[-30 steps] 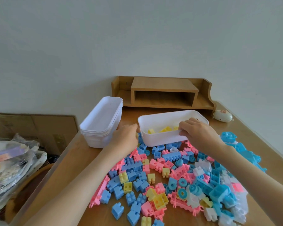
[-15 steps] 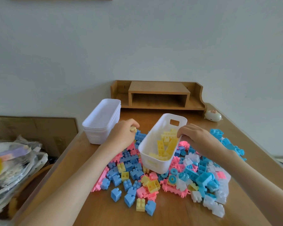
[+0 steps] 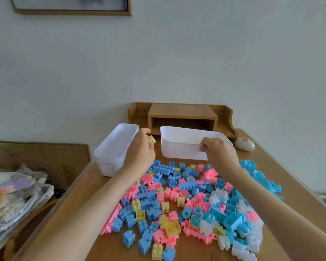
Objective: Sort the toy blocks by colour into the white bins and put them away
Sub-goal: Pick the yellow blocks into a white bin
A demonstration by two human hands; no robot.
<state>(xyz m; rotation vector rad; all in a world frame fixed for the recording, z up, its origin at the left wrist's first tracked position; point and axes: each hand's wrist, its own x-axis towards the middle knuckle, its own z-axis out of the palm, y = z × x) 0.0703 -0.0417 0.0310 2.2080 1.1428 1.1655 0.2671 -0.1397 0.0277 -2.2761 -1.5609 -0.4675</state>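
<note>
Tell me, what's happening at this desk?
A person is sorting toy blocks. The left hand pinches a yellow block next to a white bin, which the right hand grips by its near rim. A stack of white bins sits at the left. A mixed pile of blocks lies unsorted on the desk.

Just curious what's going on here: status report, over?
Left hand pinching small yellow plastic block. Right hand gripping white plastic bin at near rim. Loose pastel blocks heaped on wooden table, unsorted. Nothing between block and bin.

The white bin point(image 3: 179, 150) hides its inside; the picture frame point(image 3: 72, 12) is cropped above.
</note>
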